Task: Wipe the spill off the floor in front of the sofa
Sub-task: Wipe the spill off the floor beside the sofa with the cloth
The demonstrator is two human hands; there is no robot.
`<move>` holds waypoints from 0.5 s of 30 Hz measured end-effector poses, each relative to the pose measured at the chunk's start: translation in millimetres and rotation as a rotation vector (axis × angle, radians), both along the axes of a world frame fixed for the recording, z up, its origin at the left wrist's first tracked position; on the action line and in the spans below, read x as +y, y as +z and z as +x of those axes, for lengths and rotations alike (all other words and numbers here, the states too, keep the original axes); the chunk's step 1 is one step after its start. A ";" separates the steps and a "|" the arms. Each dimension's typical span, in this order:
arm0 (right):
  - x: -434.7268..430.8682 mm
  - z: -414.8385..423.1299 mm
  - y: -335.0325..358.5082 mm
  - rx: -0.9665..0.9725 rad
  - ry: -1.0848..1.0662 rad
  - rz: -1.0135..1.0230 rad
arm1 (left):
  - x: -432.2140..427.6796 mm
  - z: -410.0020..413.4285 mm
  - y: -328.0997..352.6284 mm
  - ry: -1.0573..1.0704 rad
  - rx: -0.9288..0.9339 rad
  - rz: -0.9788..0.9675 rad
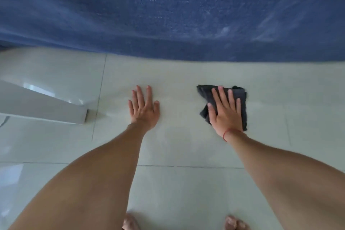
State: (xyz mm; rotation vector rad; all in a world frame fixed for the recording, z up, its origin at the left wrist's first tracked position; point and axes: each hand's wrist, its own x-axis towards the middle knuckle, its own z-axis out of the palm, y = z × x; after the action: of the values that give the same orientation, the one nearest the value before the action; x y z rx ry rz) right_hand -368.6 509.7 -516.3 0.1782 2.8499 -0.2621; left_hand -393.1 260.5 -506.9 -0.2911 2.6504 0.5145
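Note:
A dark grey folded cloth (240, 95) lies flat on the pale tiled floor (179, 147), a short way in front of the blue sofa (168, 15). My right hand (225, 112) presses flat on the cloth with fingers spread, a red string round the wrist. My left hand (143, 108) rests palm down on bare tile to the left of the cloth, fingers apart, holding nothing. No spill stands out on the tiles; a faint dull patch shows between and below the hands.
A white glossy furniture piece (43, 106) juts in from the left, its corner near my left hand. The sofa's front edge runs across the top. My bare toes (234, 222) show at the bottom edge.

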 end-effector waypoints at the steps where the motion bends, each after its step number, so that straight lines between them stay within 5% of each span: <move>1: 19.6 -1.8 1.3 -0.011 -0.094 0.026 | 3.2 -0.1 -2.8 0.007 -0.018 -0.010; 8: 1.4 -48.8 0.5 0.006 -0.506 -0.007 | 3.4 -4.0 -4.8 0.012 -0.072 -0.023; 15: -110.4 -58.7 1.5 0.057 0.051 -0.126 | 1.4 -3.9 -2.9 0.001 -0.089 -0.003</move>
State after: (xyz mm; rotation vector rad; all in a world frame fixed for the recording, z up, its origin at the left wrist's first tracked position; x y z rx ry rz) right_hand -427.3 399.2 -514.8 0.0736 2.8775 -0.4414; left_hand -397.0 261.8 -509.7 -0.3083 2.5655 0.4871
